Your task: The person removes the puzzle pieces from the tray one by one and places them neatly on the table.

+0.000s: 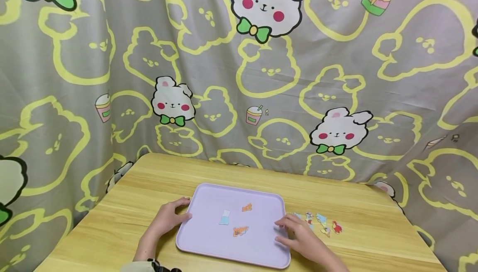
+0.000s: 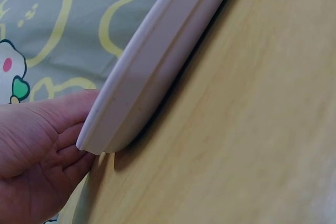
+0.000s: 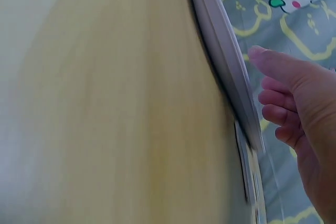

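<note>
A pale purple tray point(image 1: 209, 245) lies on the wooden table. On it are a light-blue and white piece point(image 1: 224, 218), a small orange piece point(image 1: 247, 207) and a larger orange piece point(image 1: 240, 231), all flat like jigsaw pieces. My left hand point(image 1: 168, 218) holds the tray's left edge, thumb over the rim and fingers along the outer side, as the left wrist view point(image 2: 42, 150) of the hand shows. Over the right rim hovers my right hand point(image 1: 302, 236), its fingers loosely bent with nothing between them. In the right wrist view its thumb point(image 3: 278, 66) stands apart from the tray edge point(image 3: 226, 51).
Just right of the tray, several colourful pieces point(image 1: 321, 219) lie loose on the table, a red piece point(image 1: 337, 227) outermost. Part of that group is behind my right hand. A patterned grey curtain point(image 1: 224, 77) hangs around the table's point(image 1: 123, 205) back and sides.
</note>
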